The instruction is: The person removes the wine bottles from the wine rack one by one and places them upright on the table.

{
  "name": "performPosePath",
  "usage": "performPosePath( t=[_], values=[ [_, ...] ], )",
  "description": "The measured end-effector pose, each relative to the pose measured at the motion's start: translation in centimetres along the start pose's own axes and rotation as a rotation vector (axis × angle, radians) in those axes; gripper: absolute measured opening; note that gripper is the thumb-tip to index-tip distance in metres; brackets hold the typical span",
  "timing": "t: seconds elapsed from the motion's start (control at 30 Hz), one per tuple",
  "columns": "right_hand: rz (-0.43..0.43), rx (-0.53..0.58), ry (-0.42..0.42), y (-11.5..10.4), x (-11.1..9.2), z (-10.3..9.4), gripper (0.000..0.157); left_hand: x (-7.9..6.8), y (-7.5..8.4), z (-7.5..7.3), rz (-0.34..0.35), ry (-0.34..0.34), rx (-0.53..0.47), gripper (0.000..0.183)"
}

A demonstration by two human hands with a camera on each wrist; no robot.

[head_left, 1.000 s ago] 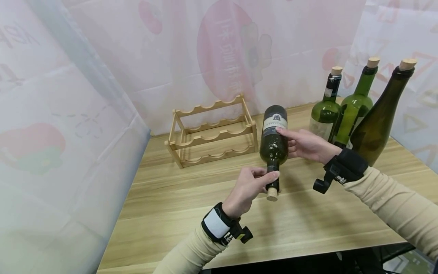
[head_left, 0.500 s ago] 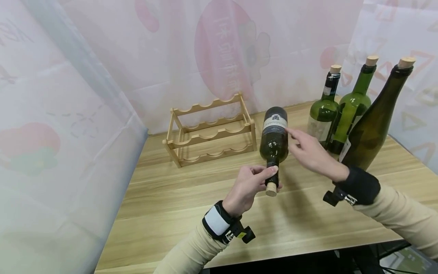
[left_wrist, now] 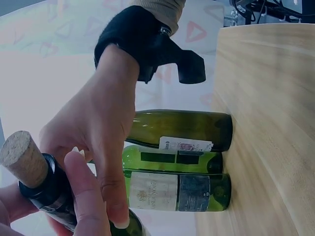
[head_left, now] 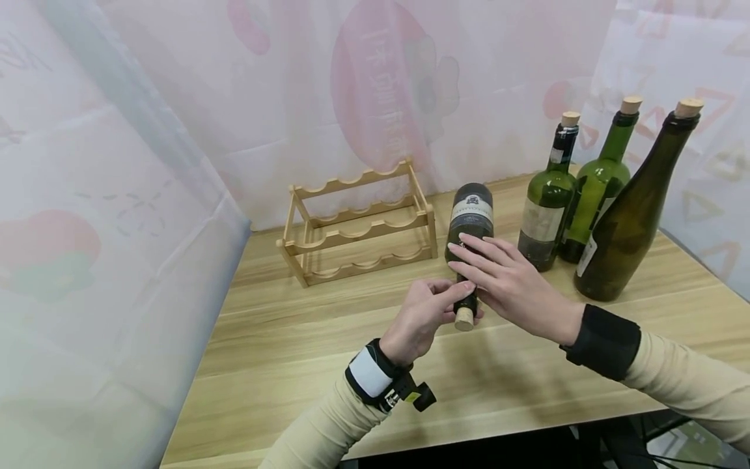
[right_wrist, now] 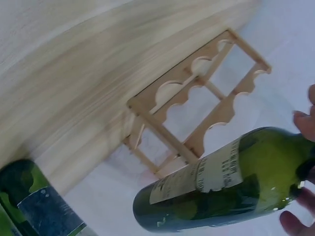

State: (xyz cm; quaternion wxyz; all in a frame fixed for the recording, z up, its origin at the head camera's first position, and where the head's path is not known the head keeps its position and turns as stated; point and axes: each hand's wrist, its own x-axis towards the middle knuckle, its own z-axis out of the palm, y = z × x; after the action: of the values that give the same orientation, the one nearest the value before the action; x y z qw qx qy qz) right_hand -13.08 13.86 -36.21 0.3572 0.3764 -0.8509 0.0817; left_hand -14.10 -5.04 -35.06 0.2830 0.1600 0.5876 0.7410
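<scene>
A dark green wine bottle [head_left: 471, 212] is held tilted above the table, its base pointing away and its cork [left_wrist: 22, 157] toward the person. My left hand [head_left: 418, 319] pinches its neck between thumb and fingers. Over the bottle's shoulder and neck lies my right hand [head_left: 515, 286], back upward, fingers nearly straight. In the right wrist view the bottle's back label [right_wrist: 216, 172] shows, with fingertips around the neck end at the right edge. A two-tier wooden wine rack [head_left: 375, 229] stands left of the bottle, with no bottles in it.
Three corked bottles stand upright at the right: a labelled green bottle [head_left: 541, 221], a lighter green bottle [head_left: 600, 172] behind it and a taller brown-green bottle [head_left: 629, 221]. Printed curtains [head_left: 281, 98] hang behind and beside the wooden table [head_left: 281, 378].
My right hand left the bottle's side, turned palm down and moved over its shoulder and neck. The left hand keeps its hold on the neck, and the bottle hardly moved.
</scene>
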Motion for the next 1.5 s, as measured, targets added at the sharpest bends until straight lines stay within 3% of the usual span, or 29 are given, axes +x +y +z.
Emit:
performPosePath(
  t=[0.43, 0.57, 0.8, 1.0, 1.13, 1.23, 1.33, 1.5],
  values=[
    [-0.177, -0.165, 0.034, 1.5, 0.1, 0.4, 0.041, 0.1, 0.5, 0.0, -0.005, -0.035, 0.045, 0.034],
    [-0.237, -0.167, 0.09, 1.6, 0.5, 0.2, 0.028, 0.1, 1.1, -0.1, -0.008, -0.046, 0.09, 0.03],
    [-0.272, -0.15, 0.145, 1.6, 1.3, -0.2, 0.034, 0.1, 2.1, -0.3, 0.021, -0.063, 0.126, 0.034],
    [-0.229, -0.085, 0.165, 1.8, 1.6, -0.5, 0.034, 0.5, 2.4, -0.4, 0.052, -0.033, 0.142, 0.038],
    [-0.175, -0.044, 0.183, 2.0, 1.8, -0.9, 0.034, 1.4, 1.7, -1.1, 0.157, 0.064, 0.185, 0.032],
    [-0.142, 0.001, 0.203, 2.2, 2.1, -1.4, 0.034, 2.7, 0.4, -2.0, 0.225, 0.168, 0.294, 0.026],
    [-0.097, 0.077, 0.203, 2.4, 2.5, -1.9, 0.037, 4.2, -1.1, -2.7, 0.24, 0.22, 0.434, 0.047],
    [-0.036, 0.16, 0.187, 2.4, 3.3, -2.4, 0.047, 6.1, -3.0, -3.0, 0.236, 0.221, 0.576, 0.076]
  ],
)
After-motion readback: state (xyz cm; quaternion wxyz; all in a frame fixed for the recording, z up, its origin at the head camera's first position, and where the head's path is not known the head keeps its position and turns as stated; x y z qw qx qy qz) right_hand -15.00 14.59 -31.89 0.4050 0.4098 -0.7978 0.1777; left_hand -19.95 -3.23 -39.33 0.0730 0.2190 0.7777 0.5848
